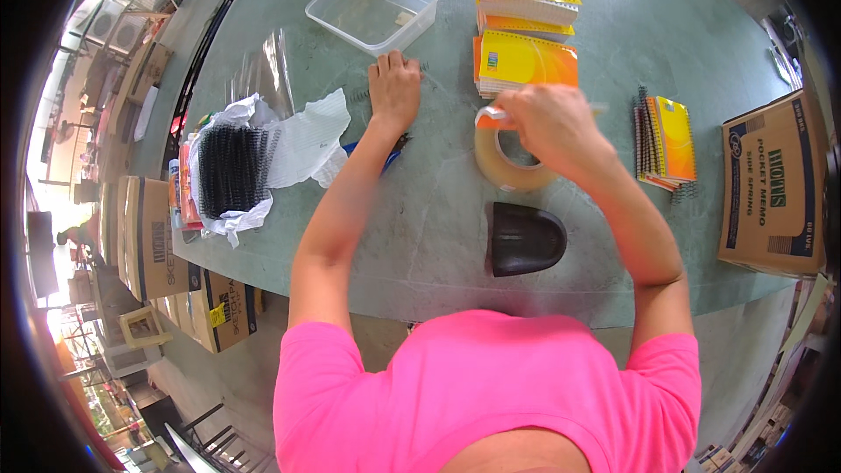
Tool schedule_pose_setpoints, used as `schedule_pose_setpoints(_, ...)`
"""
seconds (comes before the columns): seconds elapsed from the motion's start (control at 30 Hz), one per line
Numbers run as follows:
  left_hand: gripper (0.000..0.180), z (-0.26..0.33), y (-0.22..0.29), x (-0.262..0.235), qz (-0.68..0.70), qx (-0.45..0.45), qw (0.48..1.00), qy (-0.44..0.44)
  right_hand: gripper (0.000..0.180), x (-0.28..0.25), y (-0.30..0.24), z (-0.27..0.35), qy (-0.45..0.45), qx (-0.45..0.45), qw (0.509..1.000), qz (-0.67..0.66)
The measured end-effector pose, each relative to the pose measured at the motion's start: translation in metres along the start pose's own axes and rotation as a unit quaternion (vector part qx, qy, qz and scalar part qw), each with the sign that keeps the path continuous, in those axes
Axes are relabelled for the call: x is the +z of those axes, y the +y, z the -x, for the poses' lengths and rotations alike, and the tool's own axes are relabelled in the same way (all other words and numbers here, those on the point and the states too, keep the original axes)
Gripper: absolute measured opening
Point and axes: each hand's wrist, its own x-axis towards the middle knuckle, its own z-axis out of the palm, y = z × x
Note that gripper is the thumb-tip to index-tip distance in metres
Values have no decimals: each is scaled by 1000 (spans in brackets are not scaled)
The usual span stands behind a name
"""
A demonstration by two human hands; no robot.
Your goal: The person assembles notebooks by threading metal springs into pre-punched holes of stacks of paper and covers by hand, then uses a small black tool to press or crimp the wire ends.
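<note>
Hidden: the right hand (552,127) covers the top of the tape roll (508,166).
Tape roll: stands on edge mid-tabletop, fingers pinching it.
Left hand (394,88): flat, open, pressing clear film (438,92), hard to see.

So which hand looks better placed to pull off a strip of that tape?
Probably the right hand: it is already on the clear tape roll, fingers at its upper edge. The left hand lies flat on the green table, apart from the roll.
</note>
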Motion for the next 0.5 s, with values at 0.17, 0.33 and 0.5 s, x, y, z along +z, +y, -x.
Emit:
schedule_pose_setpoints(0.17, 15, -12, 17, -73, 183, 23, 974, 133, 5, 21, -2, -10, -46, 20, 998, 25)
schedule_pose_setpoints(0.33, 26, 13, 38, -121, 279, -61, 958, 0, 8, 17, 6, -11, 26, 32, 996, -80)
schedule_pose_setpoints(0.5, 34, 43, 57, -109, 395, -51, 911, -105, 15, 7, 1, -5, 38, 48, 985, -164)
